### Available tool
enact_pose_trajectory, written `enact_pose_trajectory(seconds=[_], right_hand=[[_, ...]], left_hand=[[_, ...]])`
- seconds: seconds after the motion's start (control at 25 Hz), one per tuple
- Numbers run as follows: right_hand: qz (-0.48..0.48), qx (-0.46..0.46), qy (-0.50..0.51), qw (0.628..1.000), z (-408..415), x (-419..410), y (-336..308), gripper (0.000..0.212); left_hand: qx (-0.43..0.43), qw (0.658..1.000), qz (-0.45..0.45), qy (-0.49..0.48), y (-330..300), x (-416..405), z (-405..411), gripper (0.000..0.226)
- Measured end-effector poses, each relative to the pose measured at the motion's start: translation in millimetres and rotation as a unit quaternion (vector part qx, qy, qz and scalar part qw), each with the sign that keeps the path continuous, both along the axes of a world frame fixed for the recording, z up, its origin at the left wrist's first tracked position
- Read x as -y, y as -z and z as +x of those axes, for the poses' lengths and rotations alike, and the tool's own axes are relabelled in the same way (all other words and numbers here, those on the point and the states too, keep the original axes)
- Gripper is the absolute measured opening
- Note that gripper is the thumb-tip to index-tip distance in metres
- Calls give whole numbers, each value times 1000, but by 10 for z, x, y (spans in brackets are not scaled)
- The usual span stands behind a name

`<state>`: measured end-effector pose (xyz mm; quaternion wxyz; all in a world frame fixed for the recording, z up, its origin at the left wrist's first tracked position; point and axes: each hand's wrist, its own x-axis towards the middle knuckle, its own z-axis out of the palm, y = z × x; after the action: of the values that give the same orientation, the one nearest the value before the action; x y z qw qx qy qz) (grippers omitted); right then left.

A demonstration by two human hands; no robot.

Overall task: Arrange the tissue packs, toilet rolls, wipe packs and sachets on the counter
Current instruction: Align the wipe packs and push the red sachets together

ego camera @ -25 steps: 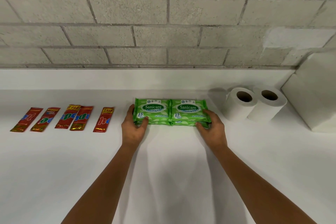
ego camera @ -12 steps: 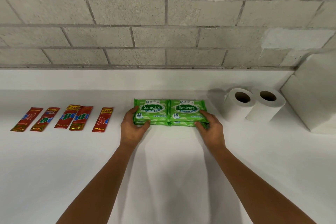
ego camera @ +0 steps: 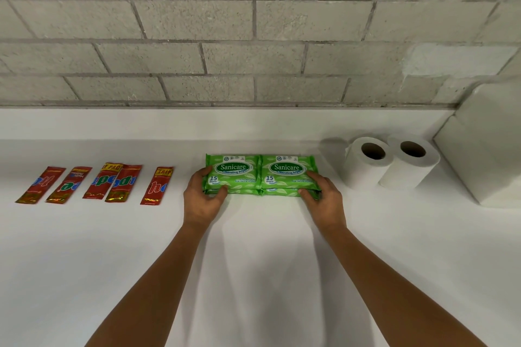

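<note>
Green Sanicare wipe packs lie side by side in the middle of the white counter (ego camera: 253, 262), stacked in two low piles. My left hand (ego camera: 201, 198) grips the near left corner of the left pile (ego camera: 234, 175), thumb under the front edge. My right hand (ego camera: 324, 197) grips the near right corner of the right pile (ego camera: 287, 173). Several red sachets (ego camera: 95, 183) lie in a row to the left. Two white toilet rolls (ego camera: 390, 163) stand side by side to the right.
A tall white block (ego camera: 490, 155), perhaps wrapped tissue packs, stands at the far right against the grey block wall (ego camera: 253, 36). A low white upstand (ego camera: 169, 124) runs along the back of the counter.
Both hands stay on the wipe packs; the packs have shifted barely, if at all. Sachets and rolls have not moved.
</note>
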<state>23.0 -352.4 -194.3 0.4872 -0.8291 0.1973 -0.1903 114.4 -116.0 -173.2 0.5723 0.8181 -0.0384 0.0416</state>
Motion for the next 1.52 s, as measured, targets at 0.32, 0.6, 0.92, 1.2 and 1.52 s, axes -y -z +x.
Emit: enact_pose_trajectory(seconds=[0.32,0.6,0.92,1.2,1.52], right_hand=[[-8,12,4,1000,16,-1,16,47],[-37,48,35,998,-43,-40,-8,59],[19,62,83,994,-428,-476,48,28],[-24,50,-68,996,-222,-1676,69,18],[-30,26,-40,998,273,-2875,58,27]], left_hand=[[46,996,74,2,67,-40,35,68],[-20,998,-44,-47,77,-39,-10,69],[13,999,-24,-43,163,-330,-368,40],[22,1000,-16,11,-82,-1133,-29,29],[41,977,178,115,-173,-2473,548,28]])
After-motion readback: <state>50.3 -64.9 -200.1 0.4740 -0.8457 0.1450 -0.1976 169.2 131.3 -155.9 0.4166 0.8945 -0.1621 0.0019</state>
